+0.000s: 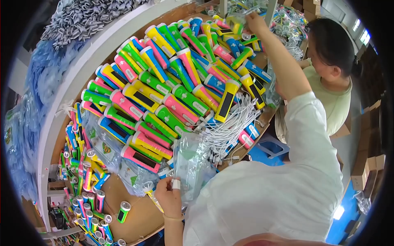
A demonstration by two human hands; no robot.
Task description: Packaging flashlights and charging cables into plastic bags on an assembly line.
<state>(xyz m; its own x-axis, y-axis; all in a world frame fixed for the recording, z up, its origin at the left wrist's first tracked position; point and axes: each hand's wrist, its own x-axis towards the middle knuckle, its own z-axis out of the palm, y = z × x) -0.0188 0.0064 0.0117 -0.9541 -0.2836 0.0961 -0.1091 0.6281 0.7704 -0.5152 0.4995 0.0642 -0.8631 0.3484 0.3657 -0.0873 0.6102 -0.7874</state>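
My left hand [169,197], with white tape round one finger, is closed on the edge of a clear plastic bag [191,164] with green print. Just beside that hand a flashlight [148,187] with a clear lens pokes out. At the far end of the table my right hand [256,23] is stretched out, its fingers closed at a clear plastic bag [236,25] that has something yellow and green in it. Between my hands lies a big heap of flashlights [154,100] in pink, green, yellow and blue. A bundle of white cables [232,129] rests on the near side of the heap.
Small clear-lensed flashlights [88,209] crowd the left end, with one green one [123,212] apart on the cardboard [141,211]. Blue plastic bags [35,119] hang beyond the white rail [55,86]. A co-worker [328,78] sits at the right, near a blue stool [273,145].
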